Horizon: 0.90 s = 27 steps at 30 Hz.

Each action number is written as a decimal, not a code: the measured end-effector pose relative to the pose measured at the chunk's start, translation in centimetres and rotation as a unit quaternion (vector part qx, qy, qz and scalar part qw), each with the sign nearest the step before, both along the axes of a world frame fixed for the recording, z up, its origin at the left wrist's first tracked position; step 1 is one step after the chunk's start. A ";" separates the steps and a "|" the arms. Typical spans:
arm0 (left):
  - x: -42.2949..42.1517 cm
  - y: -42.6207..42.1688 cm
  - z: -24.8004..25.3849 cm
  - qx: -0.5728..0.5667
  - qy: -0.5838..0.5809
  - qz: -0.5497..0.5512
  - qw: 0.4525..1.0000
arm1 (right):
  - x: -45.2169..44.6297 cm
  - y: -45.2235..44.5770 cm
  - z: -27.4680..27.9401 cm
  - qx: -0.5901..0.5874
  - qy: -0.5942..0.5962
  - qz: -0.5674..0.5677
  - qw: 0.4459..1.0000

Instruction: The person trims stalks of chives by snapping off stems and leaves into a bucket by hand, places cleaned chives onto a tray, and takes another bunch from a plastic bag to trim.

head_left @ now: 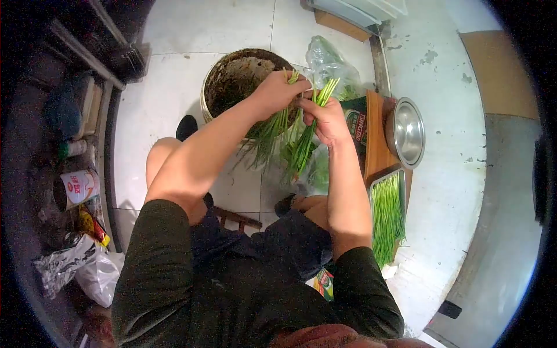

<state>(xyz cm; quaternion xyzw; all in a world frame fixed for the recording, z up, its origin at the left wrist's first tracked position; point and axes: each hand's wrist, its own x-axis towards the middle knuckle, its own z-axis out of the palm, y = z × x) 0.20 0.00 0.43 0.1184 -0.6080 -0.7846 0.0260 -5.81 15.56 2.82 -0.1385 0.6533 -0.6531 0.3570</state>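
My left hand [284, 91] is closed round a bunch of thin green chives [279, 123], whose leafy ends hang down over the rim of a round bucket [207, 95]. Close beside it, my right hand [326, 120] grips a second bunch of chives [304, 146], its pale cut ends pointing up past the fingers. The fingertips of both hands nearly meet between the bunches. Dark, dirty matter lines the inside of the bucket. At the right, a metal tray [371, 187] holds many long chives [387, 211] laid side by side.
A steel bowl [409, 132] sits by a wooden surface [376, 130], near a green Tsingtao box [356, 124]. Clear plastic bags [331, 62] with greens lie behind my right hand. A labelled can [78, 188] and a white bag [100, 277] stand at the left.
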 end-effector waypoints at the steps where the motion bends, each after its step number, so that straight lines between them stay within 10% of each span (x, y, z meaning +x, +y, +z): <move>1: 0.0 -0.2 0.0 0.015 0.001 0.014 1.000 | 0.0 -0.1 0.0 -0.001 -0.003 -0.006 1.000; 11: 0.4 0.0 0.5 -0.001 0.038 -0.013 0.999 | -0.3 0.4 -0.1 0.021 -0.035 0.078 0.996; 17: 0.0 -0.5 0.1 -0.038 0.010 0.018 0.999 | -0.9 0.2 -1.2 -0.021 -0.094 -0.067 0.993; 27: 0.3 -0.4 0.9 -0.074 -0.002 0.049 0.996 | 0.1 0.4 0.3 0.087 0.124 -0.048 0.987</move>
